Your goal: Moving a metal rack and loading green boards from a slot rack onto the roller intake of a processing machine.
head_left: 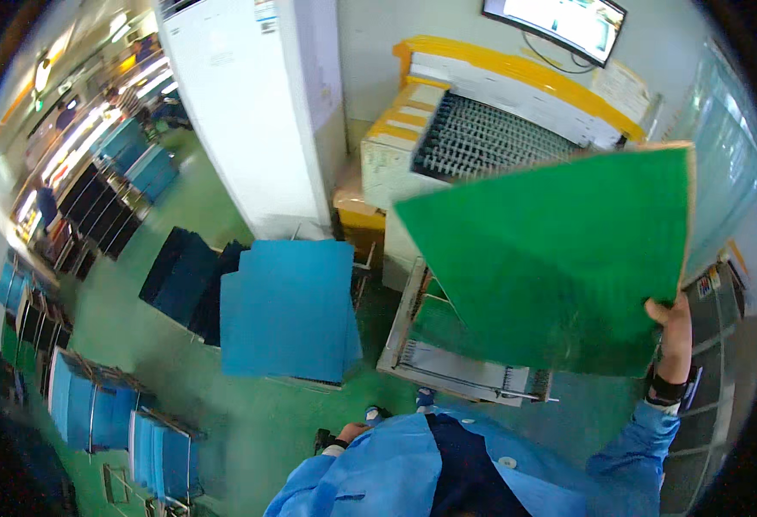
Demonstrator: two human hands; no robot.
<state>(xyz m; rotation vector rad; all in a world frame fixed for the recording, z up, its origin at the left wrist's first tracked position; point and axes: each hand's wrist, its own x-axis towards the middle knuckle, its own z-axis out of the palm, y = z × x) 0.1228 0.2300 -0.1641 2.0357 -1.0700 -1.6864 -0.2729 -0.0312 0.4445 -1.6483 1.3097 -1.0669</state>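
A large flat green panel (559,258) with a pale brown edge is raised at a slant in front of me. My right hand (669,317) grips its lower right edge, with the thumb over the green face; the other fingers are hidden behind it. Partly covered by the panel is a low metal rack (482,372) with rods and a spring-like strip. My left hand (352,433) is low beside my blue jacket, away from the panel, and its fingers are too small and unclear to read. Black bands circle both wrists.
Behind the panel stands a machine bed with rows of dark rollers (495,138) and yellow trim. Blue sheets (288,310) lie stacked left of the rack, beside dark sheets (184,280). A tall white cabinet (245,112) rises behind them. Racks of blue panels (163,452) stand lower left.
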